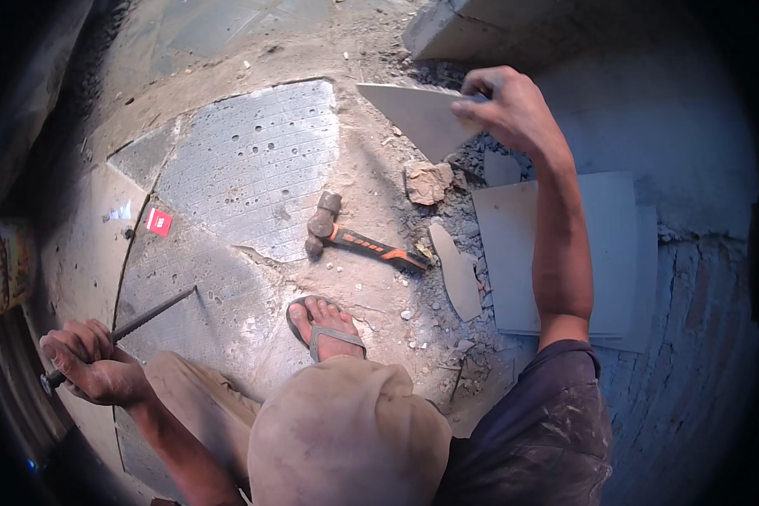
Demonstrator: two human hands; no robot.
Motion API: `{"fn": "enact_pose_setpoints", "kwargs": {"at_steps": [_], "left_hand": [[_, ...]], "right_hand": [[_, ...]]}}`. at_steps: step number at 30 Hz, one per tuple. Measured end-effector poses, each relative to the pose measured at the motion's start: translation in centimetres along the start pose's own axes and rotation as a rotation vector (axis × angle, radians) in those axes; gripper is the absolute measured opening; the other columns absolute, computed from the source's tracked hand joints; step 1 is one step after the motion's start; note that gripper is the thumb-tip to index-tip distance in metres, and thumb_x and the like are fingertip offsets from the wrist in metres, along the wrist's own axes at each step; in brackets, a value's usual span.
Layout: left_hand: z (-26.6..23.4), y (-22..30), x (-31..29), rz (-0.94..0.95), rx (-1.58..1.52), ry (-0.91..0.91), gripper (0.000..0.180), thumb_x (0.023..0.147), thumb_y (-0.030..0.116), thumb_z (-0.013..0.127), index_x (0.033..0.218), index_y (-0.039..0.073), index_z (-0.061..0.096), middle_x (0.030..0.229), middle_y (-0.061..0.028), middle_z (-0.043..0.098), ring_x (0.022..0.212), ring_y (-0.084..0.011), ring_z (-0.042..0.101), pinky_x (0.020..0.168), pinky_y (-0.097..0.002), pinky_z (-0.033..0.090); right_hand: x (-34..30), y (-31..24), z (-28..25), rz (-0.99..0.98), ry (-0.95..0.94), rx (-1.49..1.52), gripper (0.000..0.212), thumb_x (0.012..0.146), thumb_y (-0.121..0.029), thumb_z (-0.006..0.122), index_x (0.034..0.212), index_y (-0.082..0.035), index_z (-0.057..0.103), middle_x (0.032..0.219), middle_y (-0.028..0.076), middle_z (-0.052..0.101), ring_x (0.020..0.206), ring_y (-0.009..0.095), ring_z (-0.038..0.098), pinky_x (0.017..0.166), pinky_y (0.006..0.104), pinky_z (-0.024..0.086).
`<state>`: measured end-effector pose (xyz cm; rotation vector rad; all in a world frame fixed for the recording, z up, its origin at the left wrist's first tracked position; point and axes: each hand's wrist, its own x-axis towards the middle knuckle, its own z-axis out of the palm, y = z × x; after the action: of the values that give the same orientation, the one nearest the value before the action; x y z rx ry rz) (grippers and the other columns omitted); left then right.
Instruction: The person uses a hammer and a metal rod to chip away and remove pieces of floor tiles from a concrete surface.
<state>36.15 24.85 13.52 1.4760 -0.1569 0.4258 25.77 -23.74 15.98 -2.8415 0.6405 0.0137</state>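
Note:
My left hand (97, 363) is closed round a long, thin dark metal rod (156, 314) that looks like a chisel. Its narrow tip points up and to the right, over the grey slab. On the far right, my right hand (506, 105) pinches a pale, roughly triangular piece of broken tile (417, 116) by its right corner, tilted above the rubble. A hammer (354, 241) with a dark metal head and an orange-and-black handle lies on the dusty ground in front of my sandalled foot (333, 329).
Flat pale tiles (565, 244) lie stacked beneath my right forearm. Beside them are a curved tile shard (457, 271), a rough stone lump (427, 182) and loose rubble. A red packet (158, 222) rests on the pitted slab (253, 152). A printed bucket (10, 261) stands far left.

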Motion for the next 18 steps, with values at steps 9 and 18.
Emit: {"fn": "enact_pose_setpoints", "kwargs": {"at_steps": [9, 18], "left_hand": [[1.8, -0.6, 0.5, -0.033, 0.036, -0.066, 0.045, 0.106, 0.033, 0.044, 0.068, 0.015, 0.029, 0.06, 0.0047, 0.021, 0.052, -0.0056, 0.017, 0.046, -0.0245, 0.015], [2.1, -0.2, -0.4, -0.016, 0.06, -0.054, 0.045, 0.106, 0.034, 0.045, 0.067, 0.015, 0.032, 0.059, 0.0047, 0.026, 0.051, -0.0051, 0.021, 0.046, -0.025, 0.017]], "right_hand": [[-18.2, 12.7, 1.6, 0.594, 0.027, 0.278, 0.021, 0.076, -0.013, 0.077, 0.082, 0.005, 0.066, 0.072, 0.005, 0.062, 0.068, 0.013, 0.053, 0.066, 0.03, 0.045], [-21.0, 11.4, 7.0, 0.589, 0.182, -0.049, 0.038, 0.079, -0.021, 0.077, 0.111, -0.002, 0.067, 0.108, 0.018, 0.069, 0.101, 0.034, 0.064, 0.091, 0.0402, 0.049]]}}
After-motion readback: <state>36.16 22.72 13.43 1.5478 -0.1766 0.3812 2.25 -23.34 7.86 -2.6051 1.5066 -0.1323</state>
